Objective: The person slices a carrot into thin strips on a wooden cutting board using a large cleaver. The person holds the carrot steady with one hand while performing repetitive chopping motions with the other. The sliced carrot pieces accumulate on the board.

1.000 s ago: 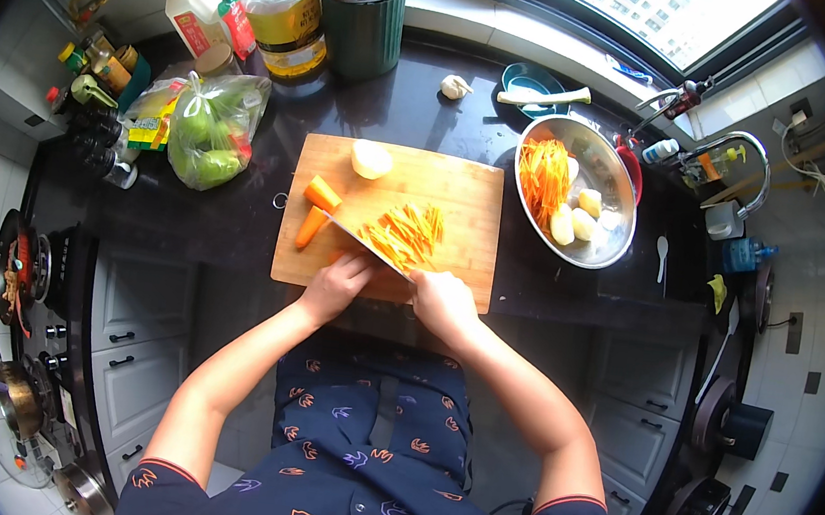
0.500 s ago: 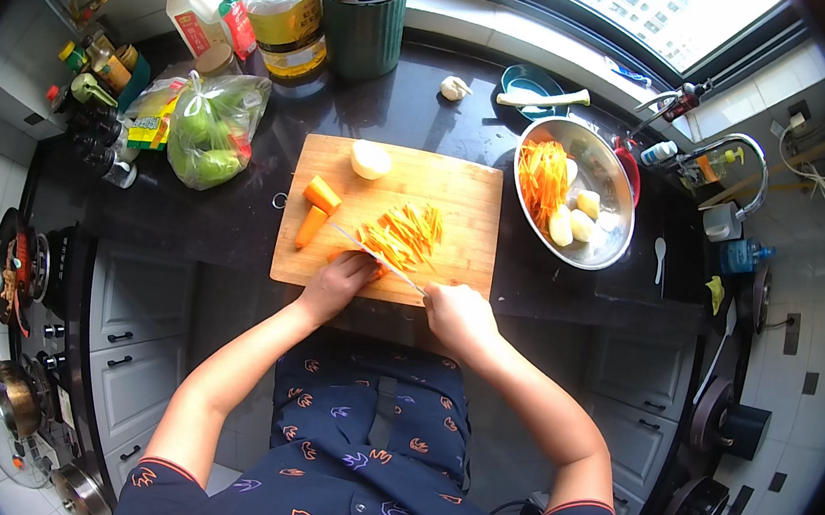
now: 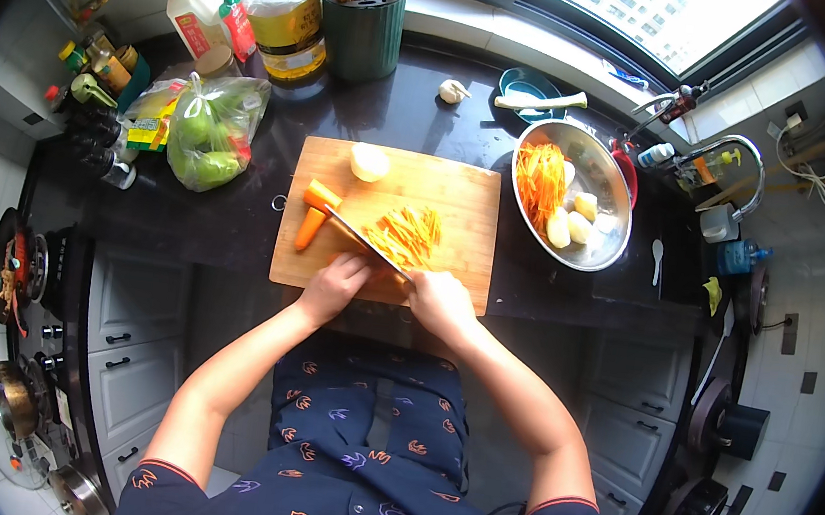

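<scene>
My right hand [image 3: 443, 306] is closed round the handle of a kitchen knife [image 3: 366, 241], whose blade slants up to the left across the cutting board [image 3: 474, 199]. My left hand [image 3: 334, 288] lies at the board's near edge with fingers curled down, pressing a carrot piece mostly hidden under the fingers and blade. Right of the blade is a pile of carrot shreds [image 3: 409, 234]. Beyond the knife tip lie two thick carrot pieces [image 3: 312, 229], one touching the other. At the board's far side sits a peeled pale potato [image 3: 370, 163].
A steel bowl [image 3: 621, 219] holding carrot shreds and peeled potatoes stands right of the board. Garlic [image 3: 453, 92] and a teal dish [image 3: 519, 81] are behind. A bag of green vegetables [image 3: 209, 141], an oil jug [image 3: 285, 18] and a chopstick holder [image 3: 363, 36] stand at the back left.
My right hand has moved slightly left and inward, and the knife has shifted and tilted with it, its tip now beside the thick carrot pieces. My left hand stays nearly in place.
</scene>
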The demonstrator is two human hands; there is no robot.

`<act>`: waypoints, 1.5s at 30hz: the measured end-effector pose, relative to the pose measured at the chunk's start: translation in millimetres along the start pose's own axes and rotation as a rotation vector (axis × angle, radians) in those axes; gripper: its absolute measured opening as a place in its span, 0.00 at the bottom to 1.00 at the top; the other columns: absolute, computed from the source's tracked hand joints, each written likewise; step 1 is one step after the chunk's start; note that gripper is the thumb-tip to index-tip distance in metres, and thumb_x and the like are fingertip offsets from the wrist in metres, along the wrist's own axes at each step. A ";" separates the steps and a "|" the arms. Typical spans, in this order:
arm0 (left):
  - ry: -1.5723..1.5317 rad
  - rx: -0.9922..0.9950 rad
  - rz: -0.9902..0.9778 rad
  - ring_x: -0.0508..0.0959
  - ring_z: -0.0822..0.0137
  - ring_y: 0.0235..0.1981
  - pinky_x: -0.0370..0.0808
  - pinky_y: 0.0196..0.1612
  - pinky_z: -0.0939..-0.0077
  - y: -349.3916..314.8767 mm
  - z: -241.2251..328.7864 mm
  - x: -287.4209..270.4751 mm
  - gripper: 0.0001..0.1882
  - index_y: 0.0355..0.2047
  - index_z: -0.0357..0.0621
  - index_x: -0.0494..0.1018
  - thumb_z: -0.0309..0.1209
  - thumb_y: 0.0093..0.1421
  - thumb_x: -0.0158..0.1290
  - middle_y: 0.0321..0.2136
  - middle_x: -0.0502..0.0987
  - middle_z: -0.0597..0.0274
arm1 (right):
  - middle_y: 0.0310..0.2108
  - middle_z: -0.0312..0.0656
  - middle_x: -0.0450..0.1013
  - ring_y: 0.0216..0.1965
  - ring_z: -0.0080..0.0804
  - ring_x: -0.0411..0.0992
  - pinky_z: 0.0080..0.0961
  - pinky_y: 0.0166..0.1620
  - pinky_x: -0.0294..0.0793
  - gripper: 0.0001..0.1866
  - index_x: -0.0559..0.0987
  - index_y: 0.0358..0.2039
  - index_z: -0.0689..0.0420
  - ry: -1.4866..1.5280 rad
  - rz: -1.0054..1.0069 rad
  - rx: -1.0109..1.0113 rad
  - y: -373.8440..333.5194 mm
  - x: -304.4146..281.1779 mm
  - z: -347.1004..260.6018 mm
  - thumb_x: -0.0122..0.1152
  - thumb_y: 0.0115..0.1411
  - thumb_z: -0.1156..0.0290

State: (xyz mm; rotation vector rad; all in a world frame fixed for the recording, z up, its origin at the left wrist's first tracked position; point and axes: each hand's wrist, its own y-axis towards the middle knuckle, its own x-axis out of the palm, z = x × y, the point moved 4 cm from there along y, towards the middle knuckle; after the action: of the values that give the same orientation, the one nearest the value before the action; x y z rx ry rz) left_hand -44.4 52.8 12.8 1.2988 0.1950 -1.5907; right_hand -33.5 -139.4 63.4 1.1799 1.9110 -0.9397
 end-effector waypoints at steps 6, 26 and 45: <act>-0.014 0.009 0.038 0.81 0.54 0.44 0.81 0.46 0.63 -6.6 -6.7 10.0 0.10 0.41 0.40 0.80 0.29 0.61 0.63 0.39 0.81 0.55 | 0.26 0.57 0.79 0.31 0.58 0.80 0.53 0.39 0.80 0.11 0.82 0.33 0.59 -0.088 -0.074 0.002 -26.3 -24.9 -5.8 0.54 0.65 0.67; 0.052 -0.019 -0.009 0.80 0.56 0.43 0.81 0.43 0.66 -4.8 -3.3 7.6 0.11 0.43 0.45 0.80 0.27 0.58 0.60 0.40 0.79 0.59 | 0.25 0.57 0.79 0.31 0.57 0.81 0.51 0.38 0.81 0.09 0.81 0.32 0.59 -0.084 -0.018 -0.028 -11.4 -1.0 0.2 0.54 0.62 0.70; 0.062 -0.022 -0.036 0.80 0.56 0.45 0.82 0.44 0.68 -9.6 -2.5 7.8 0.15 0.45 0.44 0.80 0.25 0.57 0.60 0.42 0.80 0.59 | 0.26 0.58 0.79 0.31 0.58 0.80 0.52 0.38 0.80 0.08 0.82 0.35 0.59 -0.081 -0.048 -0.008 -11.2 8.0 1.2 0.56 0.62 0.71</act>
State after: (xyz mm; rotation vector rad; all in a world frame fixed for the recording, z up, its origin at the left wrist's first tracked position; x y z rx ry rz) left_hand -49.4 54.2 1.3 1.3355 0.2754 -1.5754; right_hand -46.3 -140.7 58.6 1.0791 1.8848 -0.9894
